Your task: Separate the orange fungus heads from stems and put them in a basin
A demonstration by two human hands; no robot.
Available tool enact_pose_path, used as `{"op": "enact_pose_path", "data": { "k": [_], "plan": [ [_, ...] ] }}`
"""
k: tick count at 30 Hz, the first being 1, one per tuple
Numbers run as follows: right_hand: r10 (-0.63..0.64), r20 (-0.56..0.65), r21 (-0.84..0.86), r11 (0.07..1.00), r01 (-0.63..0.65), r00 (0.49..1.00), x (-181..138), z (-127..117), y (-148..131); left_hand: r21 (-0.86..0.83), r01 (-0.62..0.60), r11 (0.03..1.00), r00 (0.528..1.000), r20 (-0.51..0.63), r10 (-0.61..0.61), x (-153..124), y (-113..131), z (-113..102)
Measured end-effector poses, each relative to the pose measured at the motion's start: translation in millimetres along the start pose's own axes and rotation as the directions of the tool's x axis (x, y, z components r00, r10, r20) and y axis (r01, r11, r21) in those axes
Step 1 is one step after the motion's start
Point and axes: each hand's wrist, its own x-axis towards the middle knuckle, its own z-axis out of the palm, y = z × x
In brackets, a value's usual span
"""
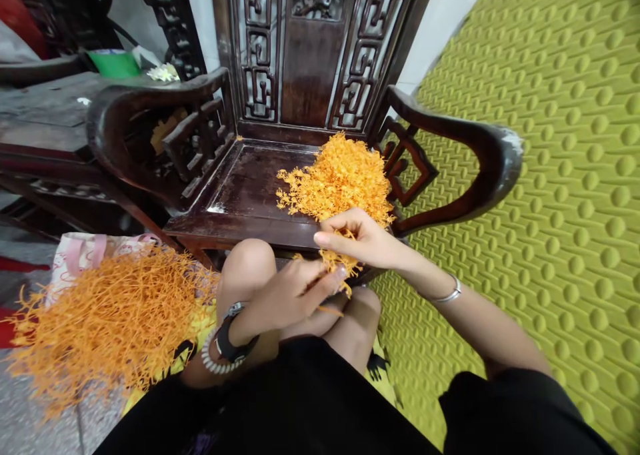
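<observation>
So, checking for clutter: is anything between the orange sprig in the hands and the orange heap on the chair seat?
Nothing visible: the right hand and left hand pinch the sprig just before the heap, at the front edge of the seat.

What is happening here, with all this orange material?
A seated person works with both bare hands above the knees. The left hand and the right hand together pinch a small orange sprig. Just beyond them, a heap of similar orange pieces lies on the seat of a dark carved chair. A larger pile of orange stems lies at the person's left, partly over a bag with pink handles.
</observation>
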Motion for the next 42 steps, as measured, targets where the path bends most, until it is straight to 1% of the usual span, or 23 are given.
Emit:
{"op": "enact_pose_path", "data": {
  "k": [4,7,11,13,14,15,16,17,18,19,20,21,23,26,27,29,31,32,34,36,38,40,42],
  "plan": [
    [0.204,-0.122,0.194,0.965,-0.178,0.971,-7,1,3,-0.203,0.104,0.974,0.984,0.161,-0.071,-13,-3,7],
    [0.307,-0.199,0.327,0.916,-0.233,0.931,-16,7,-1,-0.433,0.27,0.86,0.939,0.316,-0.136,-21,-6,10],
    [0.324,-0.248,0.328,0.915,-0.236,0.913,-23,0,-16,-0.565,0.341,0.752,0.909,0.401,-0.112,-32,-3,10],
    [0.234,-0.447,0.285,0.952,-0.11,0.863,-26,-30,-24,-0.606,0.374,0.702,0.898,0.425,-0.112,-42,1,8],
    [0.153,-0.609,0.234,0.972,-0.008,0.779,-28,-51,-27,-0.616,0.401,0.678,0.892,0.431,-0.136,-48,3,6],
    [0.019,-0.786,0.144,0.978,0.152,0.618,-28,-76,-28,-0.623,0.425,0.657,0.889,0.423,-0.175,-53,4,4],
    [-0.119,-0.911,-0.014,0.966,0.259,0.394,-28,-100,-27,-0.627,0.443,0.641,0.889,0.398,-0.225,-57,5,2],
    [-0.201,-0.964,-0.147,0.948,0.282,0.173,-25,-121,-24,-0.629,0.448,0.635,0.892,0.356,-0.277,-60,5,0],
    [-0.238,-0.955,-0.201,0.958,0.205,0.176,-20,-137,-18,-0.629,0.441,0.641,0.898,0.302,-0.322,-60,4,-3],
    [-0.254,-0.92,-0.243,0.967,0.074,0.298,-11,-148,-10,-0.627,0.425,0.653,0.904,0.252,-0.346,-58,3,-4],
    [-0.259,-0.885,-0.31,0.948,-0.074,0.388,0,-152,1,-0.624,0.407,0.667,0.911,0.223,-0.348,-54,2,-5],
    [-0.234,-0.838,-0.392,0.886,-0.246,0.493,14,-151,15,-0.623,0.39,0.678,0.918,0.208,-0.336,-48,1,-6],
    [-0.164,-0.791,-0.468,0.784,-0.409,0.59,42,-142,45,-0.633,0.362,0.684,0.931,0.21,-0.298,-35,1,-7],
    [0.096,-0.732,-0.488,0.618,-0.616,0.675,71,-131,85,-0.64,0.326,0.696,0.945,0.203,-0.256,-20,1,-8],
    [0.172,-0.718,-0.496,0.552,-0.67,0.674,75,-130,93,-0.631,0.303,0.714,0.953,0.184,-0.242,-17,1,-8],
    [0.166,-0.731,-0.545,0.441,-0.713,0.662,74,-130,100,-0.606,0.249,0.755,0.968,0.139,-0.208,-13,-1,-10],
    [-0.037,-0.746,-0.617,0.416,-0.668,0.665,67,-124,95,-0.593,0.186,0.783,0.982,0.085,-0.169,-10,-4,-11],
    [-0.156,-0.732,-0.65,0.454,-0.61,0.664,62,-119,89,-0.589,0.158,0.793,0.987,0.059,-0.153,-8,-6,-11],
    [-0.287,-0.68,-0.668,0.623,-0.408,0.675,50,-99,72,-0.579,0.114,0.807,0.991,0.014,-0.13,-5,-7,-10],
    [-0.287,-0.572,-0.539,0.838,-0.088,0.769,35,-72,54,-0.566,0.115,0.816,0.989,-0.013,-0.148,-2,-6,-9],
    [-0.257,-0.331,-0.239,0.954,0.183,0.908,20,-41,38,-0.557,0.146,0.817,0.982,-0.022,-0.19,0,-4,-7],
    [-0.238,-0.114,-0.008,0.971,0.238,0.965,8,-11,27,-0.528,0.182,0.829,0.974,-0.021,-0.228,2,-4,-4],
    [-0.191,-0.104,0.042,0.98,0.196,0.976,3,13,21,-0.475,0.211,0.854,0.968,-0.019,-0.249,2,-7,0]
  ]
}}
